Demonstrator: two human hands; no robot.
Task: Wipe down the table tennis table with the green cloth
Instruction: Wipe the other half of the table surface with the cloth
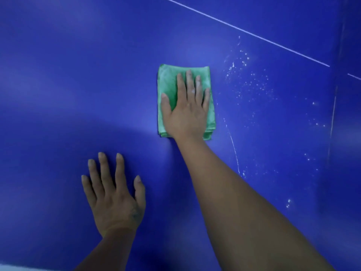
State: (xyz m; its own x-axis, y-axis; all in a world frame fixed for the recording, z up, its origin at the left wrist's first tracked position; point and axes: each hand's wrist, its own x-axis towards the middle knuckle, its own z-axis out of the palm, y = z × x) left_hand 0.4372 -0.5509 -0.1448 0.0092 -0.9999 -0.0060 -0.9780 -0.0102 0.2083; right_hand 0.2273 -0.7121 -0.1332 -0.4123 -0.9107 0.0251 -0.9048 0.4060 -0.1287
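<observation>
Left hand bare past the wrist, short nails, right hand bare, whitish dust on fingers

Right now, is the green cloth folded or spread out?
Folded. The green cloth lies as a compact rectangle with stacked layers showing at its near edge, flat under the right hand.

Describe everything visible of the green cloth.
The green cloth is folded into a layered rectangle, stacked edges showing at its near end. It looks like soft microfibre with a pale dusty smear. It lies flat on the blue table, the right hand pressing on it with straight fingers, white specks to its right.
</observation>
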